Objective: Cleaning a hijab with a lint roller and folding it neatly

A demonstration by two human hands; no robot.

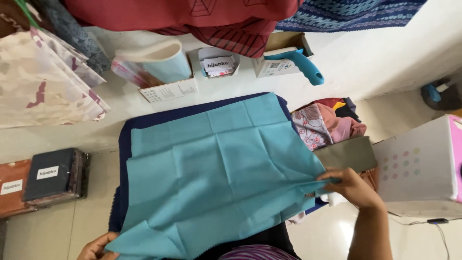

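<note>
Teal cloth (216, 168) between folded-fabric pile (332, 123) and packets (55, 175)

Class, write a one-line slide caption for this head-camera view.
Both hands, left hand and right hand, pinch opposite corners of a creased teal cloth spread over a navy cloth.

There is a single view, from a camera worn on the person's head. It looks steeply down and slightly forward, close over the teal cloth (216, 173) spread in front of the body. The wall base runs across the top of the frame, and the forearms enter from the bottom edge. No second view overlaps it.
</note>
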